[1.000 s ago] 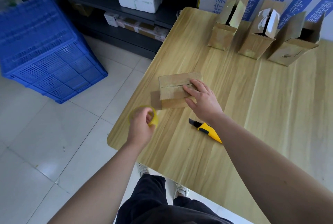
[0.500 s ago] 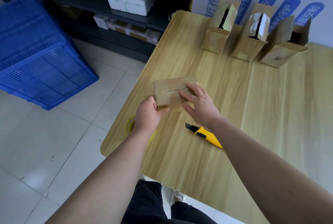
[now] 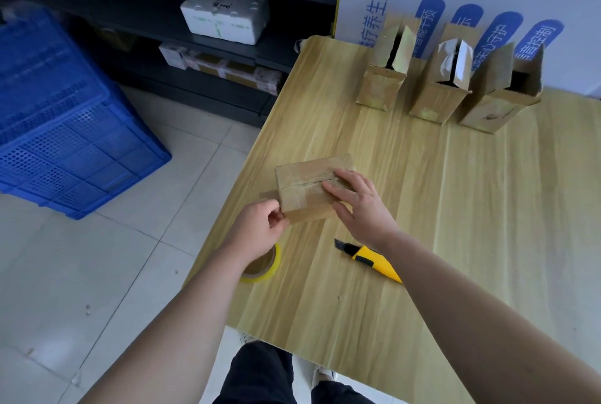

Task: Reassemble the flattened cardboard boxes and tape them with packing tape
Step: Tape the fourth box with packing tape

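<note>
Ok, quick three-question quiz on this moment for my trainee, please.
1. True or false: the left hand holds the tape roll.
2. What lies on the table near the right hand? A scissors, B knife, C marker.
3. How many open boxes stand along the table's far edge?
Key: 1 false, the roll lies on the table; 2 B; 3 three.

This looks like a storeroom or packing area of a small warehouse. On the far left, dark metal shelves (image 3: 146, 24) hold a white foam box (image 3: 225, 13) and wrapped cartons (image 3: 227, 69). A big blue plastic crate (image 3: 65, 130) stands on the tiled floor (image 3: 97, 273). The wooden table (image 3: 487, 208) carries open cardboard boxes (image 3: 437, 103), a tape roll (image 3: 264, 268) and a utility knife (image 3: 374, 262).
</note>
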The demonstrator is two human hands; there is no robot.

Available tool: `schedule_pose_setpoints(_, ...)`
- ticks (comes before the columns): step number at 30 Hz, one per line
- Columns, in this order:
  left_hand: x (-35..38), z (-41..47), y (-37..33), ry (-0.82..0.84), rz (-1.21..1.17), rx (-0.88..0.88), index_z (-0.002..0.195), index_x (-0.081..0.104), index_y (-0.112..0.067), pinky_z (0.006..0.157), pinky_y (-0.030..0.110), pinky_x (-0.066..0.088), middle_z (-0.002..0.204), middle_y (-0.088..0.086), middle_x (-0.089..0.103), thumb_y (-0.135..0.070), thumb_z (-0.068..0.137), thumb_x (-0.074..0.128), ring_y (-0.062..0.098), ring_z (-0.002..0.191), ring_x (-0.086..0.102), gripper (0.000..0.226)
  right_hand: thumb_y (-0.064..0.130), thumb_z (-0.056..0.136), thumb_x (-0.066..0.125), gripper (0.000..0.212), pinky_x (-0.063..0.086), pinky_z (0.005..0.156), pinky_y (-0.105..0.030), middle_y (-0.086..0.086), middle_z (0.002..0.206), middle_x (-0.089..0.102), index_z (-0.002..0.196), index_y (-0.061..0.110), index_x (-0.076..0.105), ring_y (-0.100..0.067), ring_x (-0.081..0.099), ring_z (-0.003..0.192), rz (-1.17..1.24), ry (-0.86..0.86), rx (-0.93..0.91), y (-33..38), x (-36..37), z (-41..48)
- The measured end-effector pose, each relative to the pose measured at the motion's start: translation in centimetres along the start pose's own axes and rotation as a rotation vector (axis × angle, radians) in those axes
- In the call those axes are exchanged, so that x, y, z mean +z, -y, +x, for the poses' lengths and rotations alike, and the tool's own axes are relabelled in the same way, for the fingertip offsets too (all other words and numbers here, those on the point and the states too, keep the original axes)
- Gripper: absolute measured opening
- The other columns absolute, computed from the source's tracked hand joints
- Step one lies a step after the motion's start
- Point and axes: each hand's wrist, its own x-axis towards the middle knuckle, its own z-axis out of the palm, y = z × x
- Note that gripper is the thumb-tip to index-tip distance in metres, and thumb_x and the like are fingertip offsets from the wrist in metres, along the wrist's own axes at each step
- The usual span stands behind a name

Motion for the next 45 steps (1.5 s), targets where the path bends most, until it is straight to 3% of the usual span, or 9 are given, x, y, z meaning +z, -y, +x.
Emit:
schedule_pose_setpoints(5, -0.2, -0.3, -0.3, 0.058, -0.031, -0.061, 0.075, 0.045, -0.013, 0.057, 0.034, 0.033, 0.066, 0.002, 0.054, -0.038, 0.099, 0.046, 0.019, 0.064, 0.051, 0.034, 0.019, 0.092, 0.060, 0.026, 0.035, 0.089, -0.017, 0.012, 0.124, 0.055, 0.117, 0.027, 0.067, -0.015, 0.048, 0.118, 0.240, -0.172, 0.209, 0.3, -0.8, 1.3)
schedule_pose_setpoints(8, -0.6, 0.7, -1.4, 0.000, -0.147, -0.224, 0.095, 0.052, -0.021, 0.060, 0.025, 0.035, 0.091, -0.004, 0.062, -0.045, 0.096, 0.045, 0.007, 0.073, 0.054, 0.025, 0.019, 0.085, 0.068, 0.062, 0.038, 0.081, -0.015, 0.012, 0.131, 0.034, 0.140, 0.033, 0.044, -0.011, 0.045, 0.116, 0.357, -0.189, 0.383, 0.1, -1.3, 2.1)
schedule_pose_setpoints(12, -1.1, 3.3, -3.7, 0.069, -0.388, -0.397, 0.149, 0.030, -0.027, 0.094, 0.021, 0.030, 0.146, -0.009, 0.042, -0.049, 0.099, 0.035, 0.013, 0.130, 0.044, 0.055, 0.009, 0.080, 0.073, 0.089, 0.045, 0.091, -0.028, 0.007, 0.136, 0.047, 0.152, 0.029, 0.023, -0.016, 0.052, 0.120, 0.623, 0.047, 0.579, 0.0, -2.3, 2.7)
schedule_pose_setpoints(17, -1.8, 4.7, -5.6, -0.111, -0.469, -0.306, 0.095, 0.060, -0.027, 0.064, 0.020, 0.038, 0.091, -0.015, 0.061, -0.054, 0.097, 0.037, 0.007, 0.086, 0.059, 0.036, 0.029, 0.090, 0.064, 0.021, 0.052, 0.087, -0.035, -0.002, 0.111, 0.067, 0.108, 0.018, 0.062, -0.014, 0.064, 0.098, 1.055, -0.204, 0.647, -0.3, -4.4, 2.0)
schedule_pose_setpoints(22, -0.3, 4.6, -6.3, -0.188, -0.518, -0.281, 0.119, 0.050, -0.023, 0.065, 0.009, 0.041, 0.114, -0.008, 0.060, -0.049, 0.095, 0.047, -0.005, 0.090, 0.056, 0.035, 0.042, 0.092, 0.059, 0.028, 0.044, 0.066, -0.016, 0.009, 0.096, 0.063, 0.112, 0.024, 0.057, -0.002, 0.060, 0.085, 0.795, -0.377, 0.631, -0.3, -4.8, 1.2)
schedule_pose_setpoints(27, 1.9, 3.9, -6.3, -0.068, -0.559, -0.290, 0.139, 0.049, -0.021, 0.106, 0.036, 0.041, 0.137, -0.004, 0.053, -0.054, 0.098, 0.034, 0.015, 0.126, 0.051, 0.055, 0.037, 0.087, 0.067, 0.032, 0.050, 0.078, -0.032, 0.001, 0.088, 0.058, 0.114, 0.020, 0.064, -0.013, 0.058, 0.081, 0.844, -0.420, 0.665, -1.5, -3.5, -0.3)
schedule_pose_setpoints(36, 2.4, 3.3, -8.5, -0.209, -0.529, -0.333, 0.091, 0.055, -0.023, 0.069, 0.028, 0.045, 0.095, -0.008, 0.064, -0.059, 0.092, 0.044, 0.011, 0.088, 0.061, 0.038, 0.059, 0.080, 0.065, 0.044, 0.042, 0.065, -0.026, 0.005, 0.076, 0.056, 0.080, 0.016, 0.054, -0.011, 0.051, 0.069, 0.881, -0.570, 0.781, -3.1, -2.4, -1.7)
schedule_pose_setpoints(39, 2.6, 2.9, -9.1, -0.245, -0.539, -0.317, 0.099, 0.057, -0.026, 0.066, 0.022, 0.043, 0.092, -0.014, 0.065, -0.041, 0.096, 0.050, 0.008, 0.087, 0.061, 0.016, 0.044, 0.089, 0.062, 0.021, 0.044, 0.070, -0.024, 0.010, 0.087, 0.062, 0.098, 0.026, 0.060, -0.009, 0.058, 0.081, 0.937, -0.577, 0.745, -3.6, -2.3, -1.6)
schedule_pose_setpoints(45, 5.0, 0.5, -8.9, -0.152, -0.503, -0.320, 0.103, 0.056, -0.021, 0.065, 0.019, 0.043, 0.094, -0.010, 0.067, -0.019, 0.089, 0.064, 0.009, 0.087, 0.064, 0.017, 0.024, 0.097, 0.053, 0.027, 0.045, 0.082, -0.026, 0.013, 0.106, 0.066, 0.123, 0.023, 0.056, -0.004, 0.060, 0.096, 0.930, -0.447, 0.694, -5.5, -2.8, -1.1)
